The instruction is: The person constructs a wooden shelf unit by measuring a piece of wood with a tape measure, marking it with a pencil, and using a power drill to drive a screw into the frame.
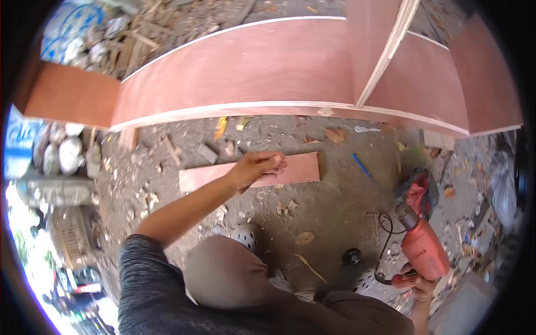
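A person seen from above crouches on rough, dusty ground [329, 212] littered with wood chips and dry leaves.

The left hand [258, 167], near the centre of the frame, reaches forward and closes its fingers over the upper edge of a short plywood strip [301, 166]. The strip is a flat, narrow rectangle of smooth reddish-brown veneer, lying on the ground and running from centre-left to just right of centre.

The right hand [416, 283], at the lower right, is wrapped around the rear handle of a red power saw [421, 229]. The tool has a chunky moulded plastic body, a black cord looping beside it, and a dark rounded guard towards the upper end, which lies on or close to the ground.

Across the upper half stands a large plywood frame [251, 67]: long, smooth reddish panels with pale raw edges, joined at right angles, with an upright divider at the upper right. The lens bends its straight edges into curves.

A thin blue pencil [363, 166] lies on the ground to the right of the strip, well apart from it. At the upper left sits a heap of splintered timber offcuts [131, 44]. The person's perforated pale shoes [245, 234] show at the lower centre, below the strip.
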